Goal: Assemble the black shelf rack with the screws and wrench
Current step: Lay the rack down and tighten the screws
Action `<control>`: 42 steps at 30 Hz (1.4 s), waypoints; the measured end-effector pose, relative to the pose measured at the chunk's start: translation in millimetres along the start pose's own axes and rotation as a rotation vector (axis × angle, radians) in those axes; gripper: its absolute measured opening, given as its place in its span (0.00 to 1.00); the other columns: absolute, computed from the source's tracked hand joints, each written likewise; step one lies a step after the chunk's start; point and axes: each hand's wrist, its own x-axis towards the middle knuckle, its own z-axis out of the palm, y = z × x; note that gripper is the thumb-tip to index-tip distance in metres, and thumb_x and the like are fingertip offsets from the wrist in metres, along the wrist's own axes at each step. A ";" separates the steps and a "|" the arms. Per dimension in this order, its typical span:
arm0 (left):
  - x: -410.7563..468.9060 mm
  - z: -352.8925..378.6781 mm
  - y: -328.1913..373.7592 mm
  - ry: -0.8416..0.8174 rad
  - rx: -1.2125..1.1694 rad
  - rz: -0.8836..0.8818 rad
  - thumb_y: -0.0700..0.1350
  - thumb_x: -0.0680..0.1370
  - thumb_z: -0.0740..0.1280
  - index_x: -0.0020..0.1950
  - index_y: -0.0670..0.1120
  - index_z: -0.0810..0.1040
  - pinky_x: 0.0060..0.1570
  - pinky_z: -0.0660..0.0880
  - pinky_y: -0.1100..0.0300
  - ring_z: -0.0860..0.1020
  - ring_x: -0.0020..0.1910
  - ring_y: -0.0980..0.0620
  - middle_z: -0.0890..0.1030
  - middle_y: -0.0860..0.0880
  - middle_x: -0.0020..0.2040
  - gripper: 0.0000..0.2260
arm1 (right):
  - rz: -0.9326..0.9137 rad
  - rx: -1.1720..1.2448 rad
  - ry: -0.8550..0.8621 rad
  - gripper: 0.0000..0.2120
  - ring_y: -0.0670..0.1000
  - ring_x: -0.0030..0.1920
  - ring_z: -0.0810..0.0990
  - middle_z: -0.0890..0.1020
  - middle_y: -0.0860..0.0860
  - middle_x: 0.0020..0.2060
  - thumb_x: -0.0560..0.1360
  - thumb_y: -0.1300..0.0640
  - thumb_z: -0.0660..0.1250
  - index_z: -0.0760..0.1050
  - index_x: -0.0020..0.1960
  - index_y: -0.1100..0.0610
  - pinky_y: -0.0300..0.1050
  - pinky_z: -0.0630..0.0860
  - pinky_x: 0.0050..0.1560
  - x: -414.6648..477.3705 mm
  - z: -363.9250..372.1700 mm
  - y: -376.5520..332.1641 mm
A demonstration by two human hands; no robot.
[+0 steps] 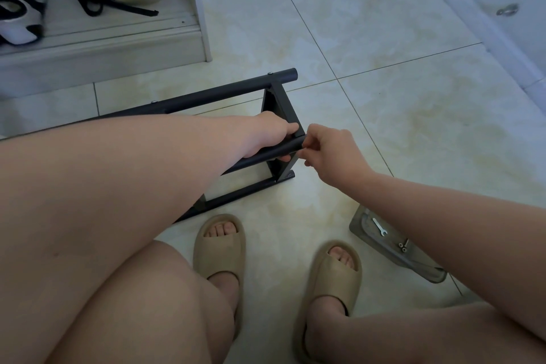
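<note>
The black shelf rack lies on the tiled floor in front of me, its tubes joined by a flat end bracket. My left hand grips the nearest black tube close to its end. My right hand pinches with curled fingers at that tube's end, where it meets the bracket; what sits between the fingertips is hidden. A small silver wrench and a few loose screws lie in a clear tray on the floor under my right forearm.
A pale shoe cabinet with shoes and a bag stands at the back left. A white wall and skirting run along the right. My feet in beige slippers rest just below the rack, knees in the foreground.
</note>
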 end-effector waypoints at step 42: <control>-4.6 10.5 -3.0 0.001 0.040 0.014 0.51 0.82 0.64 0.52 0.41 0.78 0.18 0.68 0.69 0.83 0.28 0.51 0.85 0.47 0.33 0.13 | 0.004 0.023 -0.061 0.11 0.55 0.34 0.79 0.82 0.55 0.35 0.76 0.66 0.67 0.79 0.41 0.51 0.50 0.78 0.42 -9.1 -12.8 1.0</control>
